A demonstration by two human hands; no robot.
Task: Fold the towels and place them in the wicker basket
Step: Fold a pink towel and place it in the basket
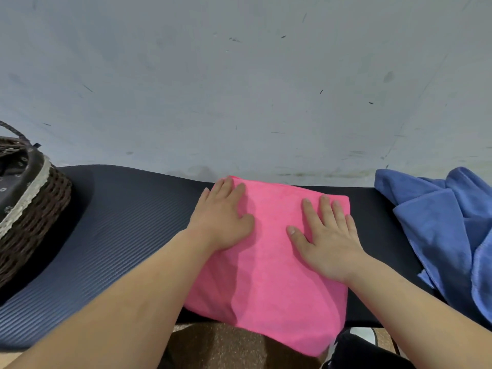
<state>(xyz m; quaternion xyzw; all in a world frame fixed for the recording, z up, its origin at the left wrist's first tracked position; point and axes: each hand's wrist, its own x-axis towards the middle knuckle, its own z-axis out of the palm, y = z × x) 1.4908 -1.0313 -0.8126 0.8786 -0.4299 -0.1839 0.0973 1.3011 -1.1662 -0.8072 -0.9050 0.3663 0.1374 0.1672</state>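
The step in hand is, as I judge it, the folding of the pink towel; it lies folded to a rectangle on the dark ribbed mat, in the middle, with its near edge hanging a little over the mat's front edge. Both hands lie flat on it with straight fingers and grip nothing; the left hand presses along the towel's left edge near the far corner, and the right hand presses on its right part, fingers a little spread.

The next move probably calls for one more fold, or for lifting the towel by its sides and carrying it left; the wicker basket stands at the left end of the mat, well apart from the towel, so the fold must be kept together on the way.

Counted: one pink towel; one crumpled heap of blue towel at the right, not yet folded, and I cannot tell if it is one piece or more; one basket, with a dark flowered lining; two hands; one mat.
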